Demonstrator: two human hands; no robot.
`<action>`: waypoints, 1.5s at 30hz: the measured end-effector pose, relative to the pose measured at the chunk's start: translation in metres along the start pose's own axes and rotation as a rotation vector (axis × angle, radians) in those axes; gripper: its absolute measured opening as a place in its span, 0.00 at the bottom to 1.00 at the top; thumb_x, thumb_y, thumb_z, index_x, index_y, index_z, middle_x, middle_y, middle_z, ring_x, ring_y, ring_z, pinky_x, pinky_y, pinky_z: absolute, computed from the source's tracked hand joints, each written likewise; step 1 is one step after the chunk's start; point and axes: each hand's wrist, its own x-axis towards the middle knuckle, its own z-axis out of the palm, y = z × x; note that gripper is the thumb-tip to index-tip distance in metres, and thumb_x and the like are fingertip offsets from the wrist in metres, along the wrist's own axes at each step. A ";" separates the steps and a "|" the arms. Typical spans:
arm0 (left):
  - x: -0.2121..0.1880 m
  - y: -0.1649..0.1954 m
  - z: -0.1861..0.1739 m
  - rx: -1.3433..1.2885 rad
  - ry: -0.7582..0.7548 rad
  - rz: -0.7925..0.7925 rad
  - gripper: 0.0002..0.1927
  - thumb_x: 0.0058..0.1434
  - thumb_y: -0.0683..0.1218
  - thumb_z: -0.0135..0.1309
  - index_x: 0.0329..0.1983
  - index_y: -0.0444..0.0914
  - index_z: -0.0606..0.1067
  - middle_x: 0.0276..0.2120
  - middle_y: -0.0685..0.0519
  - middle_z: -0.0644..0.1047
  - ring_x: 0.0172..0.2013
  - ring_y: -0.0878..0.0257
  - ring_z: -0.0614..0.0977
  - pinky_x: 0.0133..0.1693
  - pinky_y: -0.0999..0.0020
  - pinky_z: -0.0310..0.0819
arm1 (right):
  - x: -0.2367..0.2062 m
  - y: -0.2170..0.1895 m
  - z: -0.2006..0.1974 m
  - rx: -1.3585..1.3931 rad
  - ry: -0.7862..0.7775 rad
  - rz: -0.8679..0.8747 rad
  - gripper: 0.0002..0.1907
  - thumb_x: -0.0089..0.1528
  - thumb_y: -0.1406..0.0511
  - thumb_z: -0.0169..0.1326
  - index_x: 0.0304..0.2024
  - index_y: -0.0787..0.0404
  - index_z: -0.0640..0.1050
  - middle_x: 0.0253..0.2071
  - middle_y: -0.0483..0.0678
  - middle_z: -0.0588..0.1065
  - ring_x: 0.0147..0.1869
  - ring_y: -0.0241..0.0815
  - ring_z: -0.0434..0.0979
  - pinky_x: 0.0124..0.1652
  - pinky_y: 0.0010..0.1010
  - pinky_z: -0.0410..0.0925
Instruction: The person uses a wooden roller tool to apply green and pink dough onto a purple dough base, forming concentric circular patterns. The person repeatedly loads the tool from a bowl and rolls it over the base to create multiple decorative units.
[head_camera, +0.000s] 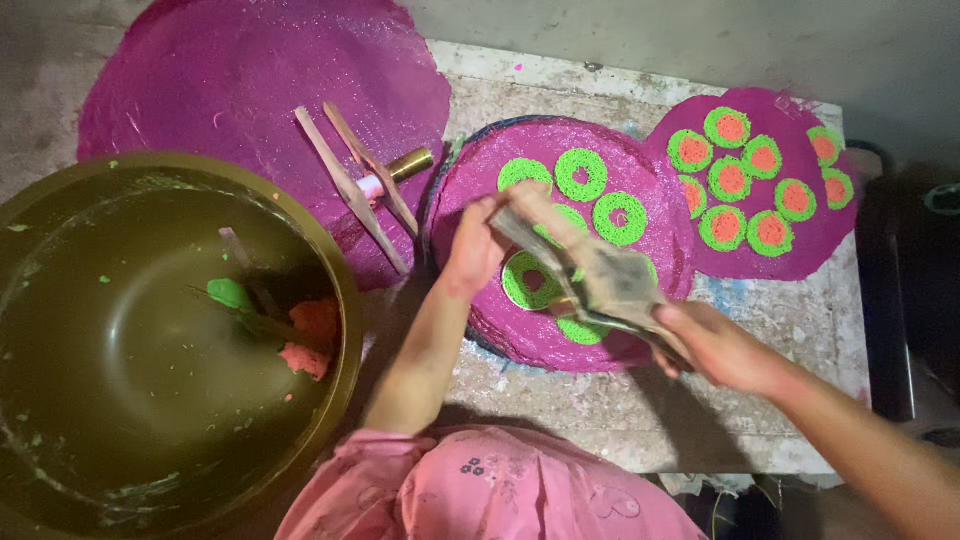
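I hold a flat wooden press (600, 275) across the magenta disc (560, 240) in the middle of the bench (780, 330), my right hand (725, 350) wrapped tight around its near handle end and my left hand (478, 245) pinching the far tip, so the tool stays steady over the green rings (580, 175) laid on the disc. Both grips are closed on the wood, the right a full fist, the left a narrow fingertip hold. The disc looks like a fine lacy mat, thin and matte, with a dark rim showing under its left edge. To the right lies a second magenta disc (755, 180) already carrying green rings with orange centres. At the far left a larger plain magenta sheet (250, 80) bears two more wooden sticks (355, 185) and a small brass nozzle (410, 163). On the near left a big brass-coloured basin (130, 340) holds lumps of green and orange paste (305, 340), within easy reach of my left arm.
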 end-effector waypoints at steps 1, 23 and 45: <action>-0.007 0.000 0.002 0.230 0.043 -0.051 0.29 0.69 0.56 0.47 0.66 0.34 0.74 0.59 0.46 0.77 0.62 0.49 0.73 0.63 0.56 0.66 | -0.011 0.011 -0.004 0.047 0.053 0.032 0.40 0.64 0.38 0.32 0.28 0.64 0.79 0.19 0.46 0.75 0.21 0.39 0.68 0.24 0.35 0.62; -0.198 0.044 0.028 1.516 -0.024 0.077 0.50 0.44 0.52 0.71 0.66 0.33 0.57 0.59 0.37 0.64 0.62 0.41 0.62 0.62 0.48 0.56 | -0.084 0.201 0.107 -0.098 1.330 0.355 0.43 0.63 0.40 0.62 0.55 0.73 0.69 0.45 0.69 0.76 0.51 0.71 0.76 0.51 0.58 0.67; -0.288 0.055 -0.032 1.565 0.154 0.115 0.48 0.51 0.49 0.69 0.71 0.34 0.56 0.64 0.39 0.60 0.67 0.39 0.60 0.65 0.41 0.52 | 0.124 -0.168 0.204 -0.462 0.574 -0.826 0.38 0.57 0.60 0.65 0.64 0.66 0.65 0.57 0.64 0.72 0.60 0.64 0.73 0.57 0.50 0.68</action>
